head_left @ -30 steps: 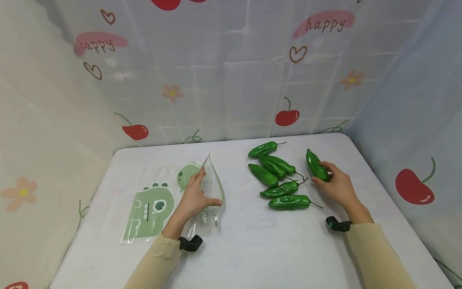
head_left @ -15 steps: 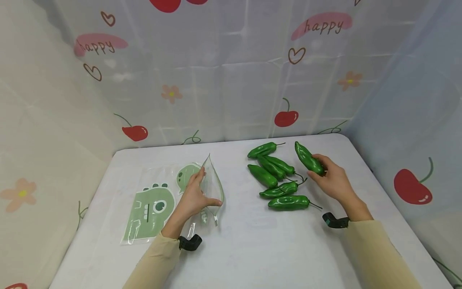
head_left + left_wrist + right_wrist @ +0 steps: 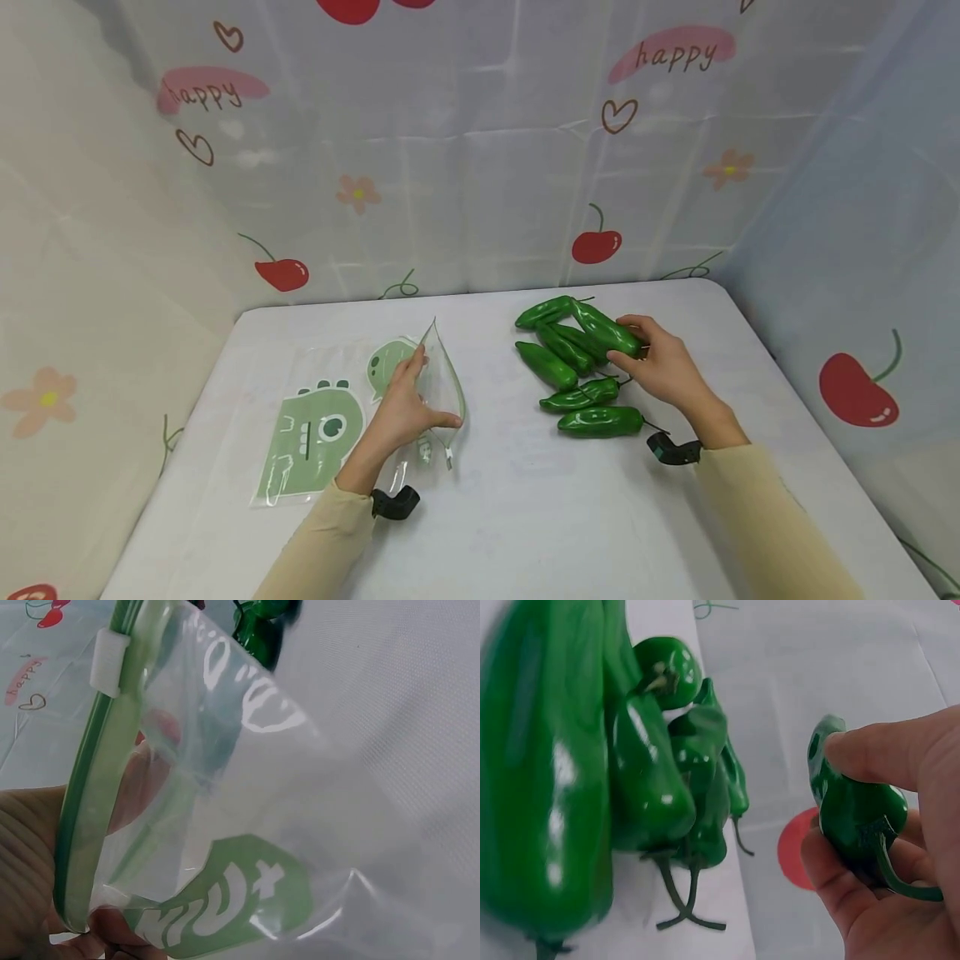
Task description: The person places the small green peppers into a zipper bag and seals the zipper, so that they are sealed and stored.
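A clear slider bag [image 3: 311,446] with green cartoon prints lies at the left, its mouth raised and gaping. My left hand [image 3: 397,412] touches that mouth with thumb and fingers spread apart; clear film partly covers the fingers in the left wrist view. The bag's white slider [image 3: 111,664] sits on the green zip strip. With thumb and fingers, my right hand [image 3: 663,362] grips a green chili pepper [image 3: 602,327] near its stem end. That pepper hangs over the other green peppers [image 3: 600,421], hiding part of them in the head view.
The white table [image 3: 510,525] bears the bag on the left and several peppers right of centre. A printed curtain [image 3: 465,167] stands behind the table and along both sides. A small black device [image 3: 396,503] is strapped to each wrist.
My right hand has carried its pepper leftward, from the table's right side to above the other peppers. The left hand and the bag have stayed in place.
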`<state>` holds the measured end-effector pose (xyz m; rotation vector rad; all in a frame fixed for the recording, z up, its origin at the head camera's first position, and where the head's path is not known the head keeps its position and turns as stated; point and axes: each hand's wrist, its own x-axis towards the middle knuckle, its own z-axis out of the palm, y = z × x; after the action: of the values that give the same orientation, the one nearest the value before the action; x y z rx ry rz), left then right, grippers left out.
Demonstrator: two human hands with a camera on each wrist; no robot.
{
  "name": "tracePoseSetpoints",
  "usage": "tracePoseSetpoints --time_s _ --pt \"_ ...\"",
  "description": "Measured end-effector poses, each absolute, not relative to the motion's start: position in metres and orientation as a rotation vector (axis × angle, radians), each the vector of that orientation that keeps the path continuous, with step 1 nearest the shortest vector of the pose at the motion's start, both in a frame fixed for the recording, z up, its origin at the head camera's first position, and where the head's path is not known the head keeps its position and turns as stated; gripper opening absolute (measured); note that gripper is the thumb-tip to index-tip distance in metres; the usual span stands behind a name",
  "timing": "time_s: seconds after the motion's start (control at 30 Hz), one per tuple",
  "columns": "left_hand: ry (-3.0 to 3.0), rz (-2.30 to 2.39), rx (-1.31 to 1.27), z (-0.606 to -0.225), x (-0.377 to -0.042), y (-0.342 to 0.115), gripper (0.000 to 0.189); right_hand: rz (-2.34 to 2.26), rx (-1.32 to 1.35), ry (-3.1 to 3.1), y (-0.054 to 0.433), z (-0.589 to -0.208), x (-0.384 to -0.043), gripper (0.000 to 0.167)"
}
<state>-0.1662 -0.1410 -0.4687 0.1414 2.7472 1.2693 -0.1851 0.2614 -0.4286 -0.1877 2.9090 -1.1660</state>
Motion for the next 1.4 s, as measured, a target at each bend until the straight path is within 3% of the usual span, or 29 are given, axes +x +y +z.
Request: tracePoseSetpoints --time_s 1.4 --pt "2.747 1.246 0.187 -0.463 -0.174 -0.128 0.141 -1.263 -0.61 2.749 0.165 -0.431 -0.201 0.049"
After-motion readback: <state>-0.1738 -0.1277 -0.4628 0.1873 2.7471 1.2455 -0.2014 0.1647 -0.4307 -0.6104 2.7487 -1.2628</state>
